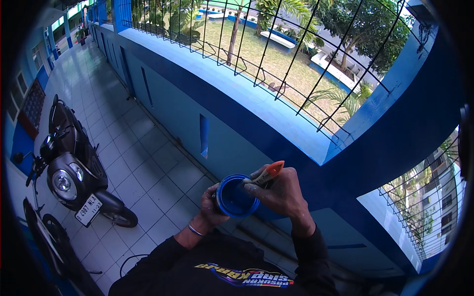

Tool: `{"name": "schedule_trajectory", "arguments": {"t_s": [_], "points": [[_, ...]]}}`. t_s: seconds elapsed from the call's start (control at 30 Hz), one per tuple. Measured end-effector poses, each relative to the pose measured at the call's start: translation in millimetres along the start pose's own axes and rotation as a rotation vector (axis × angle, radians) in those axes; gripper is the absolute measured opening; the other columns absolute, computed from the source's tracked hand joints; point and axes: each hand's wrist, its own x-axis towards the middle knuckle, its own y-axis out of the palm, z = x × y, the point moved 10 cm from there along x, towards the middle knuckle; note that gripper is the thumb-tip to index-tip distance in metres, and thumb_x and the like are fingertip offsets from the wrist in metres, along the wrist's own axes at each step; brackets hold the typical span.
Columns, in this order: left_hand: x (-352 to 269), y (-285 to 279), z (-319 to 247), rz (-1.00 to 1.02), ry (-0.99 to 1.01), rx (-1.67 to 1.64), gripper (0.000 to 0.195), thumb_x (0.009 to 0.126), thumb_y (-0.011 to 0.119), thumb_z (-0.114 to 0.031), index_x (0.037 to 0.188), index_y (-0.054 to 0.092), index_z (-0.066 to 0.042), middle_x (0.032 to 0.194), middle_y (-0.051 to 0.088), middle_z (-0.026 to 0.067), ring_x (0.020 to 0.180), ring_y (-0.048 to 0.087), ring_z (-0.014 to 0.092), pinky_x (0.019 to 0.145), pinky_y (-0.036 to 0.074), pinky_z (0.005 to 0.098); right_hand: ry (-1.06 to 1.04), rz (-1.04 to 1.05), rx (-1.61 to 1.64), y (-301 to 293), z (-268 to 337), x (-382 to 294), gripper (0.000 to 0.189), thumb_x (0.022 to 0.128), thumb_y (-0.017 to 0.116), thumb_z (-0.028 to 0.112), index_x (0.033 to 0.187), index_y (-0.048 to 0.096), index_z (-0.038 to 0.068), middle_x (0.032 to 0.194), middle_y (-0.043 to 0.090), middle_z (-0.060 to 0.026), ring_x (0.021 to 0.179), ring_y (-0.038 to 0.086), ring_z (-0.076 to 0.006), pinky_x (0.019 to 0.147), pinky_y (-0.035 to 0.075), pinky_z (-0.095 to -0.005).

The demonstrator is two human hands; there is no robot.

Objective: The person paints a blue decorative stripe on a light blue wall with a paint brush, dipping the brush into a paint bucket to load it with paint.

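My left hand holds an open paint can from its left side, in front of my body. Blue paint lies inside, and the rim is smeared with it. In my right hand is a paintbrush with an orange-tipped handle pointing up to the right. Its lower end points into the can at the right part of the rim; the bristles are hard to make out. Specks of paint show on the right hand's fingers. A two-tone blue wall runs just beyond both hands.
A black metal grille stands above the light blue sill, with a garden behind it. A dark motor scooter is parked on the tiled floor at left, and part of another vehicle shows near it. A dark blue pillar rises at right.
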Motion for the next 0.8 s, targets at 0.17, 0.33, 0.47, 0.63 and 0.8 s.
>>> {"name": "schedule_trajectory", "arguments": {"t_s": [0.17, 0.33, 0.47, 0.63, 0.8], "points": [[0, 0, -12, -0.035, 0.077, 0.011, 0.032, 0.1, 0.057, -0.035, 0.117, 0.071, -0.012, 0.119, 0.074, 0.0062, 0.114, 0.068, 0.024, 0.104, 0.053, 0.0478, 0.02, -0.108, 0.155, -9, -18, 3, 0.022, 0.083, 0.084, 0.01, 0.093, 0.072, -0.005, 0.081, 0.076, -0.0149, 0.073, 0.076, -0.0197, 0.066, 0.062, -0.0303], [3, -11, -21, -0.014, 0.067, -0.039, 0.029, 0.1, 0.056, -0.037, 0.113, 0.071, -0.015, 0.118, 0.073, 0.005, 0.113, 0.068, 0.023, 0.1, 0.056, 0.0467, 0.037, -0.253, 0.074, -27, -29, 2, 0.018, 0.083, 0.083, 0.006, 0.093, 0.072, -0.005, 0.082, 0.076, -0.014, 0.074, 0.075, -0.0181, 0.067, 0.062, -0.0305], [6, -13, -25, -0.018, 0.077, -0.011, 0.029, 0.099, 0.057, -0.038, 0.113, 0.07, -0.016, 0.118, 0.073, 0.0045, 0.113, 0.068, 0.023, 0.101, 0.055, 0.0471, 0.113, -0.3, 0.202, -39, -42, -1, 0.017, 0.084, 0.082, 0.004, 0.095, 0.072, -0.005, 0.085, 0.076, -0.0142, 0.075, 0.075, -0.0172, 0.07, 0.062, -0.0295], [5, -21, -34, -0.066, 0.092, 0.002, 0.036, 0.098, 0.057, -0.04, 0.121, 0.069, -0.015, 0.124, 0.072, 0.0053, 0.12, 0.066, 0.026, 0.106, 0.052, 0.0483, 0.069, -0.305, 0.461, -22, -47, 2, 0.021, 0.085, 0.083, 0.005, 0.1, 0.071, -0.005, 0.09, 0.077, -0.0155, 0.08, 0.076, -0.0199, 0.074, 0.062, -0.032], [-4, -17, -55, -0.023, 0.119, -0.002, 0.041, 0.099, 0.055, -0.041, 0.127, 0.067, -0.014, 0.13, 0.07, 0.007, 0.123, 0.064, 0.027, 0.108, 0.051, 0.0488, 0.073, -0.243, 0.449, 0, -40, 23, 0.024, 0.084, 0.086, 0.008, 0.1, 0.071, -0.003, 0.092, 0.076, -0.0147, 0.085, 0.075, -0.0185, 0.076, 0.062, -0.0319]]}}
